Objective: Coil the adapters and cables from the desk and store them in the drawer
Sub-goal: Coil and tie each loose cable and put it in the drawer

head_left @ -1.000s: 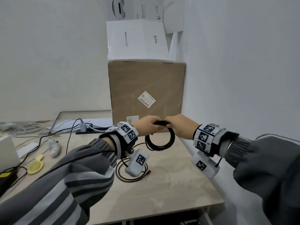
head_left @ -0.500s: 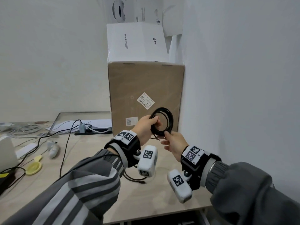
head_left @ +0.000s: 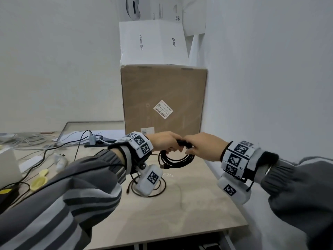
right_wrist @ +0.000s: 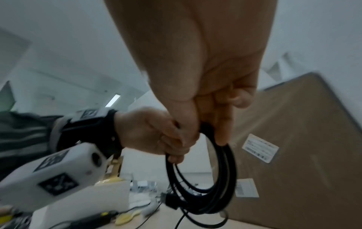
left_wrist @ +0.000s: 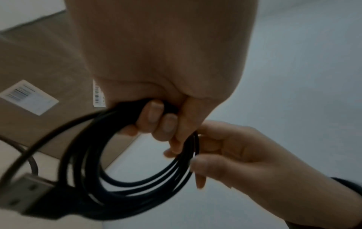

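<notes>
A black cable coil (head_left: 177,159) hangs in several loops above the desk, in front of the cardboard box. My left hand (head_left: 171,149) grips the top of the coil with its fingers (left_wrist: 156,117) curled round the strands. My right hand (head_left: 191,148) holds the same top part from the right, its fingers (right_wrist: 221,131) pinching the strands. A USB plug (left_wrist: 25,195) dangles from the coil's lower left. A second thin black cable (head_left: 160,193) lies looped on the desk under my left wrist.
A tall cardboard box (head_left: 164,100) with a white box (head_left: 153,44) on top stands against the right wall. On the left of the wooden desk (head_left: 180,222) lie loose cables, a plugged charger (head_left: 92,138) and a yellow object (head_left: 38,181).
Half a second ago my left hand held the coil raised upright before the box, the right hand just beneath it. The coil has dropped lower, and both hands hold its top.
</notes>
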{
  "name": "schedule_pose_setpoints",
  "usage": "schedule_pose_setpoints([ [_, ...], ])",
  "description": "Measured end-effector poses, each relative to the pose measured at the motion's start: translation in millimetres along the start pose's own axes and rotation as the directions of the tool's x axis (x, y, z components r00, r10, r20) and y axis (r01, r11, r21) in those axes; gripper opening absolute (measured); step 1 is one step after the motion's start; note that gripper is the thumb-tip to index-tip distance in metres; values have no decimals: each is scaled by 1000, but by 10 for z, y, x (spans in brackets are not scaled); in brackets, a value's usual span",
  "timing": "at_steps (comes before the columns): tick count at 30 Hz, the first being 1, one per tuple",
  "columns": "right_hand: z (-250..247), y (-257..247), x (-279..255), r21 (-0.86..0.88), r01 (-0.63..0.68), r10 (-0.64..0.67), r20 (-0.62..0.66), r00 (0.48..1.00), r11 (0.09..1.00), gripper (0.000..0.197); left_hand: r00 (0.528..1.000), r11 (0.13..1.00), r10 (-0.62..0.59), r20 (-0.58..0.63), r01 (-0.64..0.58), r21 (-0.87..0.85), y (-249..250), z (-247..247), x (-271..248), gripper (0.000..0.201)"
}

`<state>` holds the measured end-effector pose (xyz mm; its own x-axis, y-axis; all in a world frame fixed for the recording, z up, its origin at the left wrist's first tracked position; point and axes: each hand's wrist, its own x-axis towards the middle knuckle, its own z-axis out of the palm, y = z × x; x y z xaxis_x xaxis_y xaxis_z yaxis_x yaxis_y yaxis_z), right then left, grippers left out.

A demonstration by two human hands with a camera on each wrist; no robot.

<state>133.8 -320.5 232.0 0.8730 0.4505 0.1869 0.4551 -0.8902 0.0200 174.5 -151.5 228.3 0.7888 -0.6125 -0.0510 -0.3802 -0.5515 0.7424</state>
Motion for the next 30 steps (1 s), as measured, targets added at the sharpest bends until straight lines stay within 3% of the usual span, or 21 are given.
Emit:
schedule_pose_setpoints([
  [2,22,-41,45,-105,-20,23,31,999,994,23,1000,1000,6,0,-6,14,23,25,9,17],
  [4,52,6,59,-58,-49,46,-52,998,997,19,997,998,54,-53,-56,-37,-16,30,4,12],
  [6,99,94,52,104,-102,118,-155,981,989,15,982,983,89,-168,-113,-143,-108,10,-17,8],
  [8,182,180,45,346,-159,238,-199,950,925,16,967,948,60,-246,-132,-288,-236,5,-12,33],
  [10,262,232,41,585,-185,367,-209,906,790,17,975,880,-20,-223,-89,-467,-343,51,11,51],
  [13,340,278,88,794,-190,534,-191,824,578,13,979,757,-131,-157,-4,-653,-488,151,79,72],
  [15,387,267,148,922,-162,649,-115,752,352,15,975,699,-151,-160,-9,-715,-488,241,105,77],
  [18,477,126,202,995,-13,711,83,698,-102,14,971,759,-111,-213,-56,-649,-373,375,159,56],
  [19,529,56,213,983,9,701,124,702,-183,16,963,779,-110,-246,-70,-623,-342,403,192,44],
  [21,659,-78,238,971,2,665,163,729,-240,14,919,760,-145,-366,-133,-636,-322,408,274,28],
  [23,741,-180,225,964,-52,605,205,770,-261,12,869,708,-178,-462,-213,-674,-321,340,305,25],
  [25,770,-206,171,963,-185,488,259,833,-195,15,866,718,-159,-473,-227,-658,-364,261,302,24],
  [27,738,-187,94,940,-340,412,294,863,41,18,890,802,-125,-439,-170,-573,-408,201,250,21],
  [30,678,-32,53,703,-424,481,131,867,572,49,920,968,-58,-388,-42,-246,-430,94,162,16],
])
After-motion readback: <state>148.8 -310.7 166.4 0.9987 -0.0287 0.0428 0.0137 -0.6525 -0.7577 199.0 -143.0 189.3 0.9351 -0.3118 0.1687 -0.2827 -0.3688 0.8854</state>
